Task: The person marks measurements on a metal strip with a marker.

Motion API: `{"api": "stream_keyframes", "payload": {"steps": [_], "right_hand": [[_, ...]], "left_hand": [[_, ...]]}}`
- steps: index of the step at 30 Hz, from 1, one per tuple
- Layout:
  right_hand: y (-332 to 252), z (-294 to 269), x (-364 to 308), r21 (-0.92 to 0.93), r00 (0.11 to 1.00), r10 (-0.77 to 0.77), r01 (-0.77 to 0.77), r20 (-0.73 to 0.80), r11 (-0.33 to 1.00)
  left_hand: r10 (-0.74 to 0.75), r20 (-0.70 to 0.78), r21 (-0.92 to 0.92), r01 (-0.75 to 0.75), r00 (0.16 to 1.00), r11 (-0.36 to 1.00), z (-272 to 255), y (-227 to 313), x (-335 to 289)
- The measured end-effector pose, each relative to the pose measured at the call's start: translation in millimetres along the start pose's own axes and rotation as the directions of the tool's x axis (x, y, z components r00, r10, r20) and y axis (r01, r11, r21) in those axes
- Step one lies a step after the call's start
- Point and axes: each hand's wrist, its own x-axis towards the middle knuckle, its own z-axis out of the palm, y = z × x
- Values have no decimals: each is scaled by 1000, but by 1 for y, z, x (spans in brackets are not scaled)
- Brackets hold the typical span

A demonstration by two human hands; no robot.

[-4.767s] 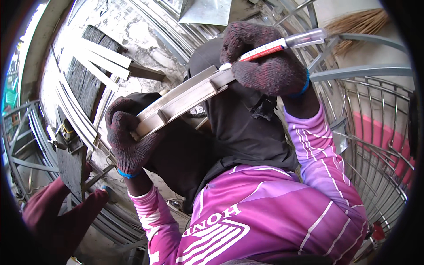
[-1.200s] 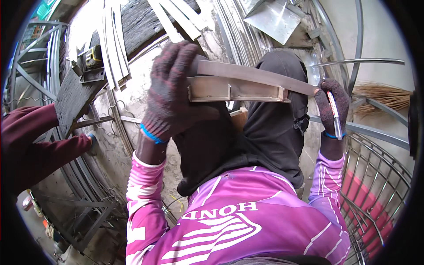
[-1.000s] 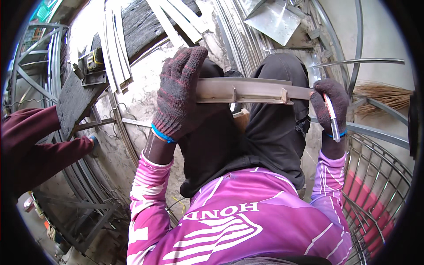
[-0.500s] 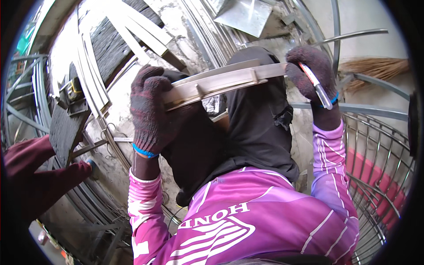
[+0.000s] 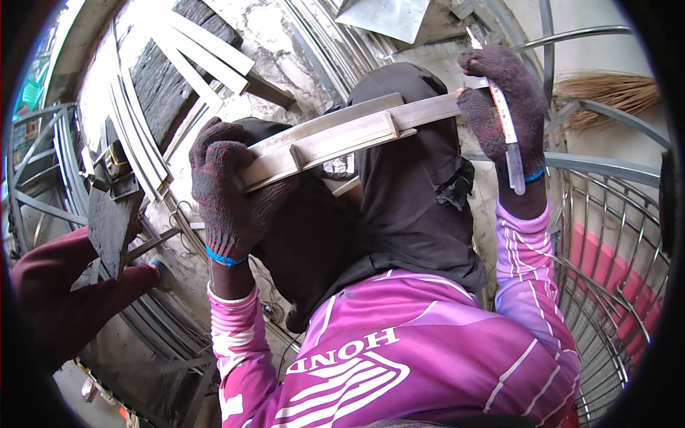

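Observation:
A flat, pale metal frame piece (image 5: 342,139), made of long strips with two short cross bars, lies across in front of my knees. My left hand (image 5: 227,189), in a dark knitted glove with a blue cuff edge, is closed around its left end. A white and red marker pen (image 5: 504,118) is tucked in the fingers of my right hand (image 5: 517,118), which is gloved alike. The pen's tip points up and away, its clear grey end toward my wrist. The frame's right end reaches the right thumb and fingers; whether they grip it I cannot tell.
Long metal strips (image 5: 203,53) and a dark wooden plank (image 5: 164,78) lie at the far left. A metal sheet (image 5: 385,16) is at the top. To the right stand a wire basket (image 5: 606,285) and a straw broom (image 5: 606,100). Another person's maroon-clothed legs (image 5: 57,285) are at left.
My left hand and the frame's left end have shifted left. My right hand has moved slightly up and turned, its thumb and fingers further apart; the pen stands steeper, its tip now showing.

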Motion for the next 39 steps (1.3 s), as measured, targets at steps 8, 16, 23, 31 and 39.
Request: {"api": "stream_keyframes", "payload": {"steps": [8,16,23,31,39], "right_hand": [[-25,11,10,-3,987,-131,132,89,991],[-20,13,1,108,998,-55,50,43,993],[-30,5,11,-20,983,-31,36,181,999],[-15,5,10,-151,966,91,-55,243,987],[-10,10,5,-110,952,172,-149,251,983]], "left_hand": [[-43,-32,-3,43,999,999,-2,0,0],[-59,-36,-5,59,998,998,-1,-2,0],[-29,13,-55,29,1000,998,-4,-3,2],[-32,-28,-18,32,999,999,0,-6,4],[10,-80,-13,-12,997,1000,-2,-11,1]]}}
